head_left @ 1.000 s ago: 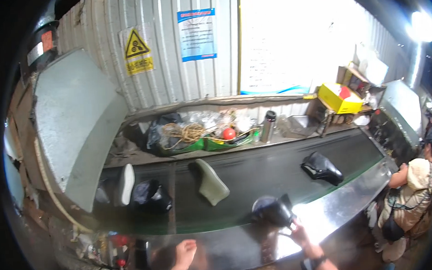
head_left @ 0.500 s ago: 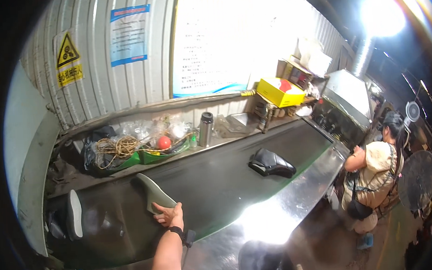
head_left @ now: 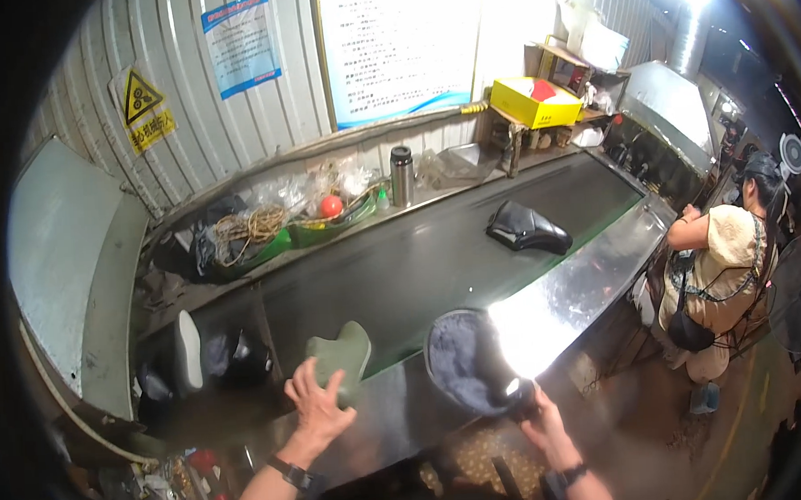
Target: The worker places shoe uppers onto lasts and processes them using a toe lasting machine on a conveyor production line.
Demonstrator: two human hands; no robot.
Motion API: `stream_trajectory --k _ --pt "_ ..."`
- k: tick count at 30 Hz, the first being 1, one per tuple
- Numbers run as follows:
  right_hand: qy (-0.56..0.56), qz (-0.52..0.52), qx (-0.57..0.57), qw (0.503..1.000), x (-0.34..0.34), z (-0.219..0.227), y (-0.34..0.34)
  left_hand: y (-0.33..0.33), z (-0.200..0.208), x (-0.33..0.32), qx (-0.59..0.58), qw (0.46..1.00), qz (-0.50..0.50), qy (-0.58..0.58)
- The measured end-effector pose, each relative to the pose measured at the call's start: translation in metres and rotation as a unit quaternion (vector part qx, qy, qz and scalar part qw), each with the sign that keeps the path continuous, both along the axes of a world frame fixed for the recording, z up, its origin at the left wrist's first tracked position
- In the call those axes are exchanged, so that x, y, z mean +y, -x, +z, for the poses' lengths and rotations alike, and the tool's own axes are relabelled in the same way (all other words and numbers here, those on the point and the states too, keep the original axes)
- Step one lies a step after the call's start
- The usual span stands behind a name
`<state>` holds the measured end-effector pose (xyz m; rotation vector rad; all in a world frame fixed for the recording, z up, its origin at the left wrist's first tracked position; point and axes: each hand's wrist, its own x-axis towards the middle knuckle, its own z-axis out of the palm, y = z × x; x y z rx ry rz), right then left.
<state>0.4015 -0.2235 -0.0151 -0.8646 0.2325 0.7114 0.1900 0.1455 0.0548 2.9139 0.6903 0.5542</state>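
My left hand (head_left: 321, 410), low and left of centre in the frame, has its thumb and fingers spread around an olive-green shoe sole (head_left: 351, 352) and grips it, the piece tilted up over the near edge of the dark conveyor belt (head_left: 402, 286). My right hand (head_left: 545, 422), low and right of centre, is closed on one end of a black boot (head_left: 468, 359), whose wide opening turns toward the middle of the frame and shows a fuzzy grey lining. The boot hangs over the shiny metal ledge (head_left: 389, 407), which runs along the near side of the belt. The sole and the boot are near each other but apart, with a bare strip between them. I judge the step in hand to be the handling of this pair, one piece in each hand, with neither brought against the other. To my mind the next move calls for a firm hold on both, with the boot's opening kept in sight and the sole turned so that I can see its outline clearly. Right of centre, farther up the belt, lies another black boot (head_left: 529, 226) on its side; at the left of the frame a white sole (head_left: 188, 349) leans up beside dark footwear (head_left: 235, 354) too shadowed to make out piece by piece.
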Motion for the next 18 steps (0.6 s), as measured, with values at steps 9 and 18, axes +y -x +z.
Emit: stream_trajectory --k 9,18 --pt "0.102 0.080 0.038 0.991 0.019 0.001 -0.026 0.003 -0.066 -0.166 -0.086 0.971 -0.200 -0.098" --pt "0.189 0.322 -0.629 0.681 0.025 0.128 0.009 -0.020 -0.037 -0.044 -0.271 0.274 0.122 0.915"
